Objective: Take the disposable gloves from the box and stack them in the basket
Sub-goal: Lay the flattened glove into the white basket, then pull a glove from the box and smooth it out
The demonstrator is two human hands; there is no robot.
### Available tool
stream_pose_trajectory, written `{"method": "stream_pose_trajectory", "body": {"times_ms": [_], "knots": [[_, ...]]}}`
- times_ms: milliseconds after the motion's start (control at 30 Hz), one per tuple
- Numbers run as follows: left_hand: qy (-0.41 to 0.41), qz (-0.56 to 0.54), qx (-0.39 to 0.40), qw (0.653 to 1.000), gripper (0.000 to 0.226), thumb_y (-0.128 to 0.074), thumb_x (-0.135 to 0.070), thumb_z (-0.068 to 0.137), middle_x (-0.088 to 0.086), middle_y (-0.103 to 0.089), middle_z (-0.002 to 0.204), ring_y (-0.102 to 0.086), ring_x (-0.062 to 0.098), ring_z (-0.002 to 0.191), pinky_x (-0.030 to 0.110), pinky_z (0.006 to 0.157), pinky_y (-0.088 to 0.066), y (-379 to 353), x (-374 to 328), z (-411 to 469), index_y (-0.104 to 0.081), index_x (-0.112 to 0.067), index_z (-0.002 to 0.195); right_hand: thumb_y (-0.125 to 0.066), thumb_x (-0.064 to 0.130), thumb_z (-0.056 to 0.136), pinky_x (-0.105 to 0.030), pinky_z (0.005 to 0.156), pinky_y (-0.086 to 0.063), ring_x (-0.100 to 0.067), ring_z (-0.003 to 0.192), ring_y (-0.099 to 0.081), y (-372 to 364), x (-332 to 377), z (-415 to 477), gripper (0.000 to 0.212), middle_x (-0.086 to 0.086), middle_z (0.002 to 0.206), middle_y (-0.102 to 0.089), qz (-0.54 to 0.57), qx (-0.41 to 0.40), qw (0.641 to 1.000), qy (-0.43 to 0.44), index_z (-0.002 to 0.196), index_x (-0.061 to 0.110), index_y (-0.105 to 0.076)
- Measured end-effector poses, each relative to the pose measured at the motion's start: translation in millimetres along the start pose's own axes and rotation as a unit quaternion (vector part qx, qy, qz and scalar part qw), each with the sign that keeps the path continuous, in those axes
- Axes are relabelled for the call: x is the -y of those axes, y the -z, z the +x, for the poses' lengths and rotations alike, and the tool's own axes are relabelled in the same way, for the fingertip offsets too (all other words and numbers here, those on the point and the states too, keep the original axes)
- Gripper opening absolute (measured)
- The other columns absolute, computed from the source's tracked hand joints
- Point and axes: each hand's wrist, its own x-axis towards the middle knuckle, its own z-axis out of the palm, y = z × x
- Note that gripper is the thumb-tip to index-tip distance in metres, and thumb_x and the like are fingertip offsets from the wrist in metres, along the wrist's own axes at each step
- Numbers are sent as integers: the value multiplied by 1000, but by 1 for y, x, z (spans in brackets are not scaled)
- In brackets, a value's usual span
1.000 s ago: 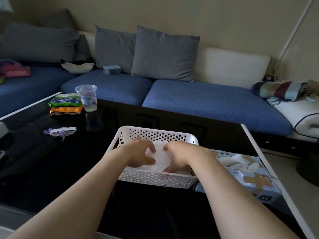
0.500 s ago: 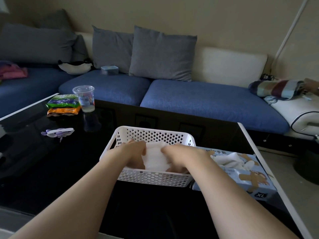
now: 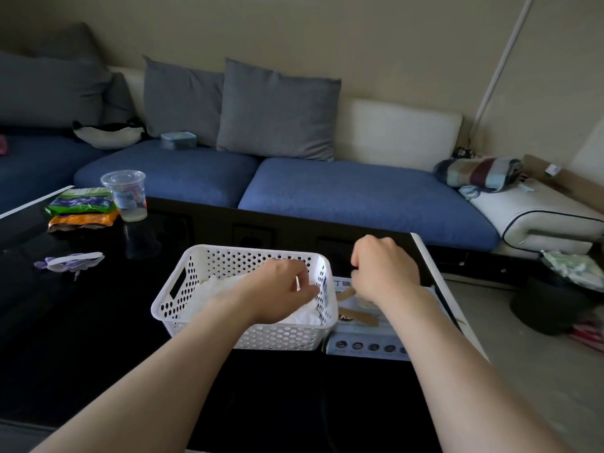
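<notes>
Black glass table (image 3: 81,338). Clear plastic cup (image 3: 125,195) near far left corner, green packet (image 3: 81,201) stacked on orange packet (image 3: 81,220) just beside it. Purple item (image 3: 70,261) near left edge. Beyond far edge: blue sofa (image 3: 359,197), grey cushions (image 3: 277,109), small tin (image 3: 178,139), striped blanket (image 3: 478,171).

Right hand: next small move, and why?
Probably lower the right hand into the glove box and pinch the next glove. It hovers over the box with fingers curled and no glove showing in it. The left hand is over the gloves already lying in the basket, so that stack looks tended.
</notes>
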Motion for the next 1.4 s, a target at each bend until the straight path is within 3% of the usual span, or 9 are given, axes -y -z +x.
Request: {"method": "stream_pose_trajectory", "body": {"times_ms": [167, 233, 400, 533, 633, 833, 967, 1167, 1400], "knots": [[-52, -10, 8, 999, 42, -68, -68, 88, -10, -52, 118, -53, 12, 109, 31, 91, -46, -14, -19, 4, -62, -35, 114, -88, 35, 86, -37, 92, -49, -18, 107, -56, 8, -33, -15, 52, 6, 122, -57, 35, 160, 985, 53, 132, 32, -64], [-51, 8, 18, 998, 56, -68, -71, 85, -5, -48, 126, -45, 16, 119, 34, 98, -42, -20, -25, 7, -57, -35, 127, -85, 30, 90, -38, 92, -40, -20, 116, -55, 7, -37, -19, 49, 9, 121, -52, 18, 189, 979, 76, 134, 35, -64], [-35, 3, 54, 998, 76, -72, -63, 88, 1, -43, 142, -51, 21, 124, 31, 99, -44, -33, -37, 17, -47, -25, 149, -70, 19, 102, -37, 94, -46, -23, 117, -61, -2, -46, -18, 32, 0, 130, -58, 7, 117, 989, 92, 131, 30, -67], [-41, 9, 63, 997, 76, -74, -62, 87, -2, -38, 135, -54, 19, 117, 29, 96, -47, -36, -43, 20, -50, -24, 148, -75, 22, 99, -37, 89, -57, -19, 98, -65, -11, -52, -11, 19, 0, 116, -65, 4, 66, 995, 76, 117, 27, -71], [-64, 49, 46, 996, 69, -73, -67, 85, -3, -32, 138, -42, 18, 124, 33, 103, -42, -38, -46, 20, -55, -32, 142, -68, 24, 103, -40, 86, -60, -18, 94, -65, -17, -57, -7, 9, 1, 107, -67, 26, 35, 996, 79, 109, 26, -75], [-94, 82, 66, 990, 70, -71, -61, 88, -11, -39, 146, -33, 19, 134, 46, 113, -36, -45, -51, 24, -46, -40, 149, -60, 28, 107, -34, 84, -59, -7, 92, -66, -37, -74, 0, 19, 11, 99, -72, 193, -50, 976, 84, 102, 24, -78], [-86, 39, 94, 991, 76, -74, -55, 89, -10, -48, 142, -37, 20, 135, 40, 109, -39, -46, -49, 27, -37, -42, 154, -57, 26, 109, -32, 83, -55, -10, 90, -63, -47, -82, 4, 25, 2, 100, -67, 249, -99, 960, 76, 103, 14, -79], [-89, 15, 86, 992, 85, -77, -52, 87, -7, -50, 140, -39, 23, 134, 44, 111, -39, -48, -50, 27, -26, -51, 154, -47, 25, 113, -7, 69, -41, -3, 83, -59, -40, -83, 3, 27, 4, 94, -67, 327, -123, 937, 25, 103, 15, -70], [-93, 14, 117, 989, 78, -70, -50, 95, -10, -40, 131, -32, 19, 126, 50, 111, -39, -46, -52, 24, -18, -64, 153, -38, 23, 116, -21, 75, -45, -7, 98, -63, -29, -77, -1, 34, 8, 102, -67, 453, -125, 881, -53, 113, 20, -72]]}}
